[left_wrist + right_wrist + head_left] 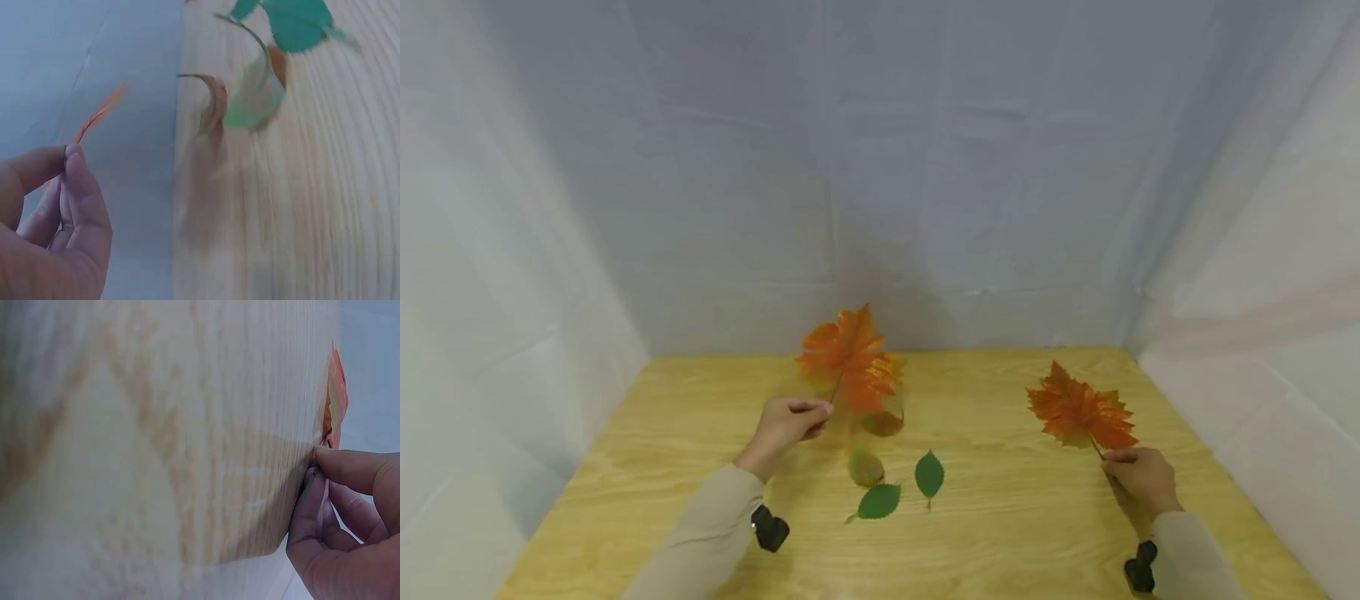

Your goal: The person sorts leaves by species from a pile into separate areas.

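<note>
My left hand pinches the thin stem of an orange maple leaf, which stands raised above the back of the table. In the left wrist view that maple leaf shows nearly edge-on, above the thumb and fingertip. Over on the right, my right hand pinches the stem of a second orange-red maple leaf. The right wrist view has this leaf from the side, partly hidden beyond the fingers. Between the hands lie two green leaves, one upright and one slanted.
A brownish curled leaf lies below the left maple leaf, and a green-brown leaf lies in front of it. Both rest on the wooden table. Pale sheeting hangs behind the table and along both sides.
</note>
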`<state>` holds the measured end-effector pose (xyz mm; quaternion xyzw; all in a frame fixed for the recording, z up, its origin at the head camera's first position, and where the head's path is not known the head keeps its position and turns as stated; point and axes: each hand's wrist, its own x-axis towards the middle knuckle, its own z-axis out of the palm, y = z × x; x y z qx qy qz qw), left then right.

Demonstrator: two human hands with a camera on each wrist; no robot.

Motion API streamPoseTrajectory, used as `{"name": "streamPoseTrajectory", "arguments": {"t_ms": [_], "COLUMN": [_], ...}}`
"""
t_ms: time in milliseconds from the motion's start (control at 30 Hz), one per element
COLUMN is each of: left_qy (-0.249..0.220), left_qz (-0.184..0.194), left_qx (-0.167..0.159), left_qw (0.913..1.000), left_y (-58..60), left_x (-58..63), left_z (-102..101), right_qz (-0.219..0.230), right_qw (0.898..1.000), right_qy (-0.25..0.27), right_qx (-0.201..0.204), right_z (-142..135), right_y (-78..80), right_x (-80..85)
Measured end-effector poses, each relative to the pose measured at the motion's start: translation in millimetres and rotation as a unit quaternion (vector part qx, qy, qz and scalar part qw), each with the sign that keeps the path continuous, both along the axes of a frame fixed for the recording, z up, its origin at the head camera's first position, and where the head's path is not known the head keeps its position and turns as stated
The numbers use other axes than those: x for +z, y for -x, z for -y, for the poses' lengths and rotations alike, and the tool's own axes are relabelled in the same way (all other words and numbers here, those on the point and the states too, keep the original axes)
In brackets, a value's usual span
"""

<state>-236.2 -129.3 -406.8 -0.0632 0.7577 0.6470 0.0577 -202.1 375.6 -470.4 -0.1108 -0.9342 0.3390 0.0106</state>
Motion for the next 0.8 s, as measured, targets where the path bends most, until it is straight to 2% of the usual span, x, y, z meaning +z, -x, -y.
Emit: {"name": "streamPoseTrajectory", "arguments": {"t_ms": [200, 433, 633, 800], "left_qy": [-0.03, -0.081, -0.148, -0.176], "left_qz": [0.002, 0.009, 0.028, 0.032], "left_qx": [0.007, -0.015, -0.014, 0.005], "left_qw": [0.9995, 0.9966, 0.9884, 0.9839], "left_y": [7.8, 7.2, -2.4, -14.7], "left_x": [1.2, -8.1, -21.4, -34.8], "left_z": [-44.5, -105.5, -158.2, -194.4], "right_qz": [-0.012, -0.01, -0.011, -0.007], "right_qw": [1.0, 1.0, 1.0, 1.0], "right_qy": [-0.009, -0.012, -0.007, -0.01], "right_qx": [0.0, -0.001, -0.004, -0.005], "right_z": [1.4, 0.9, 2.4, 1.7], "right_y": [-2.1, -0.2, 0.1, 0.6], "right_x": [0.4, -0.9, -0.4, -1.4]}}
